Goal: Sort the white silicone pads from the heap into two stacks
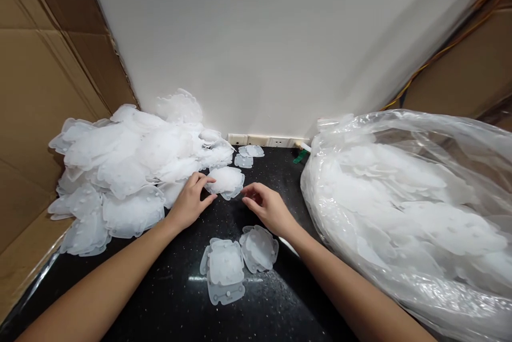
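A small loose stack of translucent white plastic sheets with wavy edges lies on the black speckled counter. My left hand is at its left side, fingertips on or just over the edge and thumb held apart. On the other side, my right hand curves toward the stack, with a gap between thumb and fingers and nothing visible in it. Nearer to me lie a small pile of sheets and, touching or close beside it, a second pile. Small round bumps show on these sheets.
A large heap of similar sheets fills the left, against cardboard. At right, a big clear plastic bag holds many more. A few loose sheets lie near the wall sockets at the back.
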{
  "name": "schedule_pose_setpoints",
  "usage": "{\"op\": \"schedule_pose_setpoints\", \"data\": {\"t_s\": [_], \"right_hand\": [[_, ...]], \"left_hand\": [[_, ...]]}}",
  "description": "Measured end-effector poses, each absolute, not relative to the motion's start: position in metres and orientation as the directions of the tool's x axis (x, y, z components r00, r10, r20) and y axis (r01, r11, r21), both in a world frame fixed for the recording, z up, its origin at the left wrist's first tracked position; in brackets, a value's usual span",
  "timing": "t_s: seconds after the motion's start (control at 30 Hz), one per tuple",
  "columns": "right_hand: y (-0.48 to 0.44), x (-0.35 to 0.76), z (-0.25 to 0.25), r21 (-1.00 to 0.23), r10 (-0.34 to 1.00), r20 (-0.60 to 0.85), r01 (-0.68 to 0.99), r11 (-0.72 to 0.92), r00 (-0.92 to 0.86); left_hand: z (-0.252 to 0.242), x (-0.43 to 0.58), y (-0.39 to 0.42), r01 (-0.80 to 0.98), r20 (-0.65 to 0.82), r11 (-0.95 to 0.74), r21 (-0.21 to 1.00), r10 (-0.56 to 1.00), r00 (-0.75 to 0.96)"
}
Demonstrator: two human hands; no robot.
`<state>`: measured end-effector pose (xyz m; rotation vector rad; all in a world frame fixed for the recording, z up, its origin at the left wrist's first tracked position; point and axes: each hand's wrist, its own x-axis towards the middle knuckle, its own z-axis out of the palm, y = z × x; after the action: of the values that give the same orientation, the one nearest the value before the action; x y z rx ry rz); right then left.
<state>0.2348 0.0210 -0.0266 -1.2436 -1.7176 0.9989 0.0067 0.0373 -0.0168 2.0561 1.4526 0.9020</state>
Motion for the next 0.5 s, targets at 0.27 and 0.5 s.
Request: {"op": "schedule_pose_setpoints", "data": {"t_s": [0.27,0.5], "right_hand": [[0.070,0.186,-0.023,-0.711,0.965,0.188,0.652,0.263,-0.183],[0.069,0.179,-0.023,-0.724,0.955,0.204,0.624,0.294,-0.214]], "left_hand": [[-0.030,0.003,0.047,0.633,0.266,-0.329,0.701,0.944,0.196],[-0.031,0.002,0.049,0.584,0.288,-0.283,0.761,0.954,0.087]]}}
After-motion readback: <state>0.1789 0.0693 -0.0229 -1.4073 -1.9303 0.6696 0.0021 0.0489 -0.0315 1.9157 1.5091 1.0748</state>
